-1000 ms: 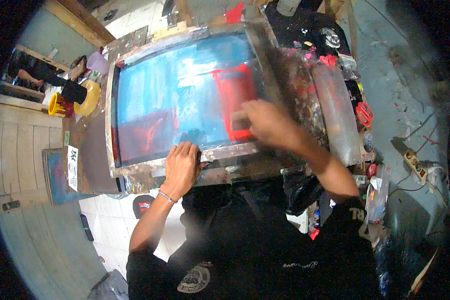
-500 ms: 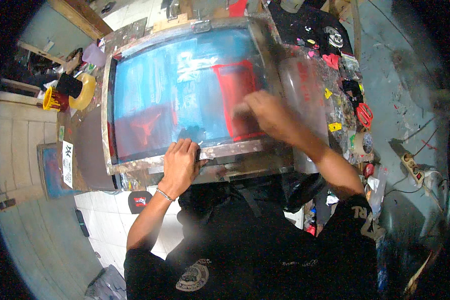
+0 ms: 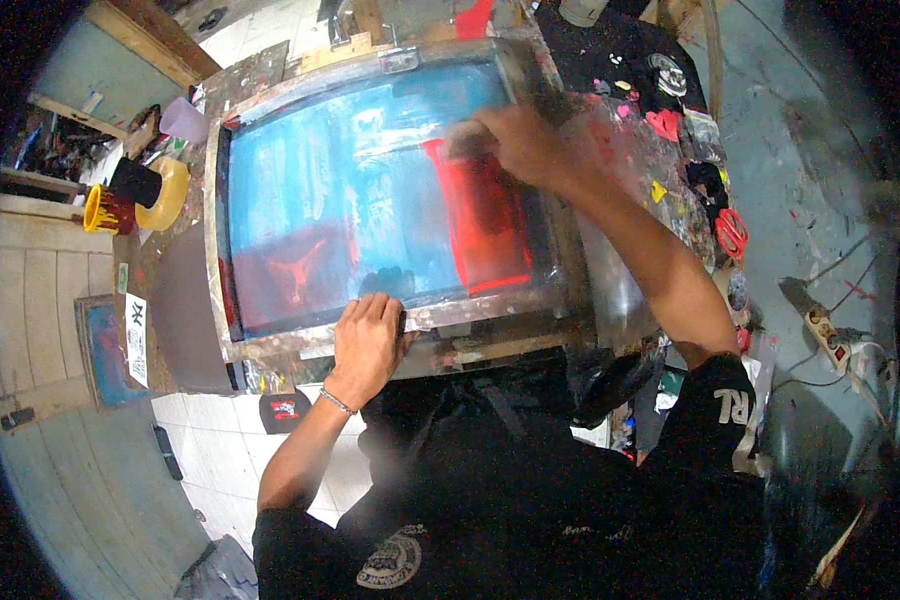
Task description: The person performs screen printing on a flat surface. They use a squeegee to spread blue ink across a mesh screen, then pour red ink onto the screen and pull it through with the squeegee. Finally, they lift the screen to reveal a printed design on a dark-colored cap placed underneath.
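Observation:
A screen printing frame (image 3: 270,342) lies on the table, its wooden rim around a blue mesh (image 3: 300,180). My left hand (image 3: 365,340) grips the near rim, fingers curled over the edge. Over the right part of the mesh, my right hand (image 3: 520,145) is closed on a small squeegee (image 3: 467,140), which is blurred and largely covered by the fingers. Below it, a band of red ink (image 3: 500,284) outlines a darker red rectangle. A fainter red patch (image 3: 290,275) shows at the mesh's left.
At the left stand a yellow ink-stained tub (image 3: 103,210), a roll of yellowish tape (image 3: 167,190) and a lilac cup (image 3: 183,120). Red-handled scissors (image 3: 731,233) and a black shirt (image 3: 620,55) lie to the right. A power strip (image 3: 825,338) is further right.
My right hand has moved away from me along the red area with the squeegee, uncovering more red ink nearer me. The left hand stays on the near rim.

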A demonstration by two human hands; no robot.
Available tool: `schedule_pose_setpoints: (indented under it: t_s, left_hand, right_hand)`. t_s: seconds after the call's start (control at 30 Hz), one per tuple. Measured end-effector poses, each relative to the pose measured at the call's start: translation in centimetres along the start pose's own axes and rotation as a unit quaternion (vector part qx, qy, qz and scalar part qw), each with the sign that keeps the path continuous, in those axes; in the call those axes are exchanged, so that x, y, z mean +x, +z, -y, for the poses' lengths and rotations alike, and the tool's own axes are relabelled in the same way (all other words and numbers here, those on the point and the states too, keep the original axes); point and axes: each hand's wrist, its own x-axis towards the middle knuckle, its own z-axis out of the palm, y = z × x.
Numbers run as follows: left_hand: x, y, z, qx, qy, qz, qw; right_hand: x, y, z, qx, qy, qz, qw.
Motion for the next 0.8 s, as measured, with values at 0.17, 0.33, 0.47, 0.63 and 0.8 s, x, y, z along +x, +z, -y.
schedule_pose_setpoints:
  t_s: [0.17,0.33,0.47,0.63,0.8]
  left_hand:
    - [-0.2,0.1,0.1,0.022,0.007,0.005,1.000]
    - [-0.2,0.0,-0.1,0.020,0.006,0.005,1.000]
    - [-0.4,0.3,0.2,0.012,0.006,0.004,1.000]
    - [-0.2,0.0,-0.4,0.032,-0.009,0.023,0.999]
    - [-0.4,0.1,-0.3,0.047,-0.001,0.002,0.999]
  right_hand:
    - [1.4,1.3,-0.5,-0.031,0.001,-0.012,0.999]
    - [-0.7,2.3,-0.2,-0.026,-0.010,-0.039,0.999]
    - [-4.2,0.2,3.9,0.089,-0.033,0.021,0.995]
    - [-10.9,0.6,8.4,0.048,0.012,0.054,0.997]
    - [-13.9,0.5,11.0,0.028,-0.005,0.017,0.999]
